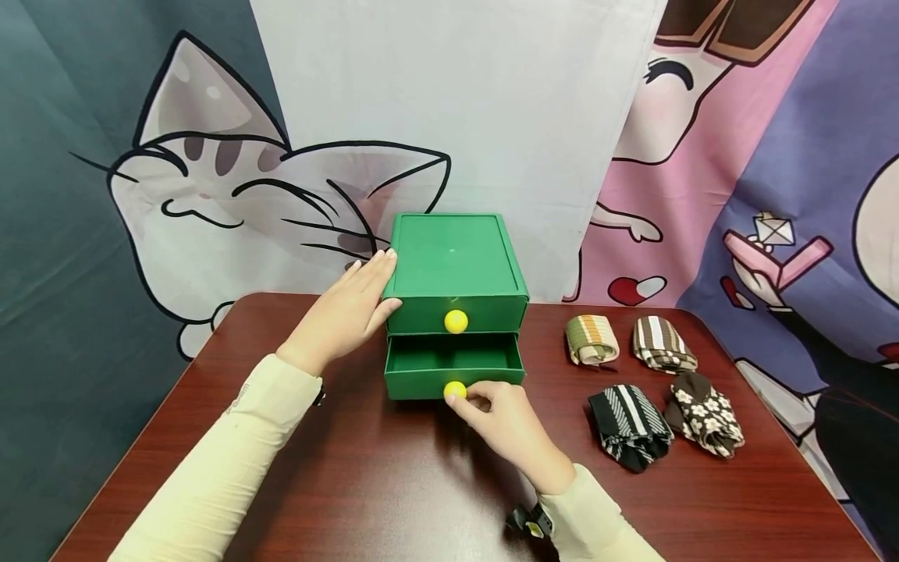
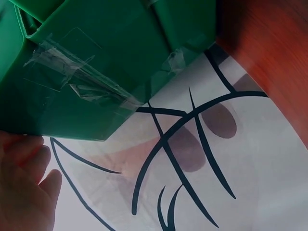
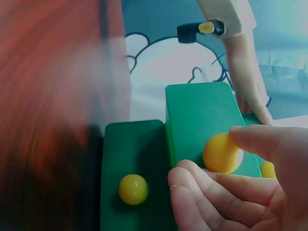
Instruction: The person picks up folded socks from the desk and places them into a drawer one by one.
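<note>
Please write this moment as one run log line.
left grip: touching left edge of green cabinet | right grip: pinching yellow knob | its drawer: open | four sock bundles: right side of table

A cartoon backdrop (image 1: 456,94) behind the table (image 1: 365,484) suggests a set (room unclear).

One green cabinet (image 1: 449,254), three drawers (image 1: 421,384), three yellow knobs (image 3: 221,154) — four sock bundles (image 1: 630,421)
</note>
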The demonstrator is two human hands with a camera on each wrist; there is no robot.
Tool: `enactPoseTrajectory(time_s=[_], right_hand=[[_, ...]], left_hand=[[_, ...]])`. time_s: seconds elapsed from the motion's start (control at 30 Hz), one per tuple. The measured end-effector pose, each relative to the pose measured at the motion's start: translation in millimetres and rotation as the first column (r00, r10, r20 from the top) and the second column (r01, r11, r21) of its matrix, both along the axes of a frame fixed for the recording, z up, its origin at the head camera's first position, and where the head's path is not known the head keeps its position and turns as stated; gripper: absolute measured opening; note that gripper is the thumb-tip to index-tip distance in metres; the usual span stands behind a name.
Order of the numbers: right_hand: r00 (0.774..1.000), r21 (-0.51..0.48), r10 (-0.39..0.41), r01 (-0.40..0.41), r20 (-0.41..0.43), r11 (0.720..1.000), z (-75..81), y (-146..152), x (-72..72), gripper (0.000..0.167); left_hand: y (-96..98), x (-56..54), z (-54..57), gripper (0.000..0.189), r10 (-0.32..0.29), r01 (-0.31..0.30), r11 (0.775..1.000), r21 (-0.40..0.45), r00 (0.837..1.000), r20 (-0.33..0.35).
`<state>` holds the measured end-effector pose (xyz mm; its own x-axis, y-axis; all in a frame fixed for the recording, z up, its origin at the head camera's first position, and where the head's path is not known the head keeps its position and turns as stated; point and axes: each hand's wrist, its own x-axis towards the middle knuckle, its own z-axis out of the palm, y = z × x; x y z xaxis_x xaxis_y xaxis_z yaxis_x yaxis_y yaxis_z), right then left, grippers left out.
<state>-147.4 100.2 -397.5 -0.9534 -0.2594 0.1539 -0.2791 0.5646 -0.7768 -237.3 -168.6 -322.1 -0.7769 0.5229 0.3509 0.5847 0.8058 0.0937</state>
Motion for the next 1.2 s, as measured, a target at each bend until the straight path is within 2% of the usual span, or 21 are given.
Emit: enactPoseTrajectory(time_s=[0.33, 0.67, 0.87, 1.2], right_hand=[[0.999, 0.023, 0.049, -0.05, 0.012, 0.998, 4.0, 3, 24.9, 0.025], [0.986, 0.061, 0.166, -0.165, -0.01, 0.984, 6.3, 10, 43.3, 0.034], [0.987, 0.066, 0.163, -0.163, 0.003, 0.984, 4.1, 14, 54.3, 0.031], [0.978, 0.065, 0.21, -0.209, -0.008, 0.976, 2.3, 17, 64.7, 0.036]], left_hand=[[-1.5, -0.8, -2.4, 0.067, -0.013, 0.013, 1.0, 0.011, 1.0, -0.02], [-2.2, -1.7, -4.6, 0.067, -0.017, 0.018, 0.999, 0.026, 1.0, -0.025], [-0.7, -1.8, -4.0, 0.067, -0.024, 0.025, 0.999, 0.031, 0.999, -0.025], [-0.7, -2.5, -4.3, 0.067, -0.023, 0.024, 0.999, 0.029, 0.999, -0.022]])
